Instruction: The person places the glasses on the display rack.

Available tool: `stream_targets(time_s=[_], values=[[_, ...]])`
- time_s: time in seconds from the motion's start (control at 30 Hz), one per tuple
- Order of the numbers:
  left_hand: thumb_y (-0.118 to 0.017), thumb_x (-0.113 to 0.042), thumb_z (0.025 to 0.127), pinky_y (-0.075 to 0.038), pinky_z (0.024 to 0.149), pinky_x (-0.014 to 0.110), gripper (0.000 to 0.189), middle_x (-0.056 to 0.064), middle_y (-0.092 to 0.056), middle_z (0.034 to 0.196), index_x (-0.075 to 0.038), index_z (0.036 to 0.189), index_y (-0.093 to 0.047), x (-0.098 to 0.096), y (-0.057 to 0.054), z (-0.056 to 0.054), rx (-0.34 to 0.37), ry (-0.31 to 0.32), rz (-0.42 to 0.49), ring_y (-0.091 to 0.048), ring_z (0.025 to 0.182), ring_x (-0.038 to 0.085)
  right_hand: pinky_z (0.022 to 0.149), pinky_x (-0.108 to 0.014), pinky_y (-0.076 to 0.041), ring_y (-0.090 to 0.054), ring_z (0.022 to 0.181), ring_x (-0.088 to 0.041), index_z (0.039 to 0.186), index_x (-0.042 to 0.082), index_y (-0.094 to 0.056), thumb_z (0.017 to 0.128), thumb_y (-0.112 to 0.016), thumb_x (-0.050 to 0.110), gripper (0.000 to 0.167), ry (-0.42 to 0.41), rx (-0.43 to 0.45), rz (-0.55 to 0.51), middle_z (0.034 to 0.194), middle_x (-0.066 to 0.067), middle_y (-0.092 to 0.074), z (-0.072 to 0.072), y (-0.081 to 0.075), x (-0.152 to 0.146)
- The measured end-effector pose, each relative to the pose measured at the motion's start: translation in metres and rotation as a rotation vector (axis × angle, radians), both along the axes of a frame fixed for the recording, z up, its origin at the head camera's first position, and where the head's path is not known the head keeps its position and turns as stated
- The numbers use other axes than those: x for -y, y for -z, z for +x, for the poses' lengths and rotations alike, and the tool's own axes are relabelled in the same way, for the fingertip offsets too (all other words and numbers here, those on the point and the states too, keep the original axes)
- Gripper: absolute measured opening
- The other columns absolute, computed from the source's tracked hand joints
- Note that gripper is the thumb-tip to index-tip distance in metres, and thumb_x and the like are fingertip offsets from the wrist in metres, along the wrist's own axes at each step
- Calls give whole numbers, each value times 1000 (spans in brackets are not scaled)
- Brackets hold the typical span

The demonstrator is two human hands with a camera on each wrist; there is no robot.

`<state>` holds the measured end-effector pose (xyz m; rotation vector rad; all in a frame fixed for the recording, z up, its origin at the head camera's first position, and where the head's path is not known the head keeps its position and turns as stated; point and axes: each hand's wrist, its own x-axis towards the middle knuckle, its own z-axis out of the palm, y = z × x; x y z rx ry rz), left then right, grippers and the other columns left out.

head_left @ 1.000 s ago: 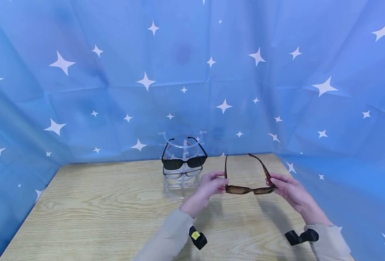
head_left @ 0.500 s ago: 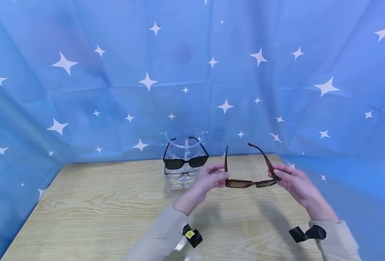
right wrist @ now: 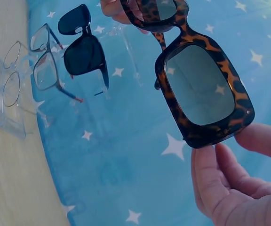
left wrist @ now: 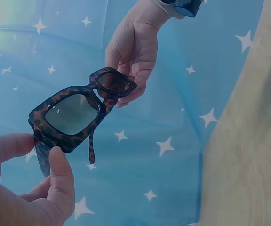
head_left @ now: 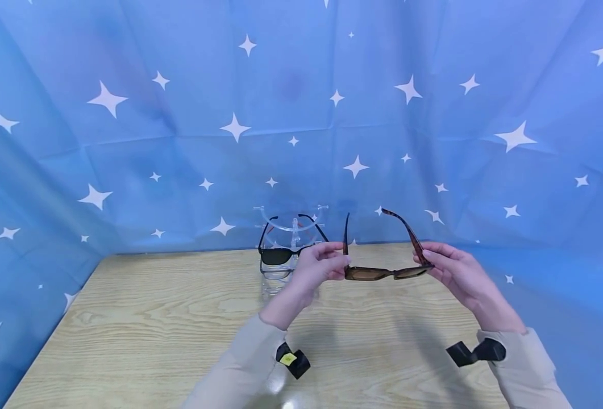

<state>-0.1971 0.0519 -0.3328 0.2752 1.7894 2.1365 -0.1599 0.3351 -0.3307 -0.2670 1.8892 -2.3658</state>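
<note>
Tortoiseshell sunglasses [head_left: 370,274] with brown lenses hang above the table, their temples unfolded and pointing away toward the curtain. My left hand [head_left: 317,266] pinches them at the left hinge, and my right hand [head_left: 454,269] pinches the right hinge. In the right wrist view the mottled frame [right wrist: 243,101] is close up, with thumb and fingers at its outer corner. Left of the hands a clear display stand [head_left: 294,227] carries black sunglasses [head_left: 275,257] and grey-framed eyeglasses [head_left: 277,274] below them. My left hand partly covers that stand. Thin wire-rimmed eyeglasses [right wrist: 11,89] sit lowest on it.
A wooden table [head_left: 153,324] lies under everything. Behind it and at both sides hangs a blue curtain [head_left: 286,85] with white stars. The stand's top arm [head_left: 291,229] bears no glasses. Black wrist straps [head_left: 477,353] are on both sleeves.
Both hands have raised the tortoiseshell sunglasses and brought them slightly left, nearer the stand. The left hand now overlaps the right side of the black sunglasses.
</note>
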Motion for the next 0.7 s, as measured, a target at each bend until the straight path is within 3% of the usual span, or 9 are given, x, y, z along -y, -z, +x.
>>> stream_targets(time_s=[0.33, 0.6, 0.7], values=[[-66, -10, 87, -55, 72, 29, 37, 8, -64, 97, -1, 121, -59, 18, -17, -5, -27, -17, -10, -60, 67, 11, 84, -22, -51, -64, 94, -14, 103, 8, -66, 96, -49, 1, 19, 4, 7, 7, 101, -3, -67, -11, -14, 16], [-66, -11, 86, -53, 84, 38, 40, 8, -62, 101, -2, 124, -58, 30, -25, -8, -33, -31, 7, -61, 75, 12, 81, -21, -51, -63, 92, -13, 102, 9, -65, 95, -53, 4, 16, 7, 11, 29, 100, -3, -65, -20, -24, 29], [-66, -13, 87, -53, 83, 37, 40, 8, -62, 103, -4, 125, -57, 36, -27, -11, -40, -50, 4, -61, 74, 12, 81, -21, -51, -63, 91, -13, 101, 10, -65, 94, -54, 5, 14, 19, 32, 35, 99, -2, -65, -25, -28, 36]])
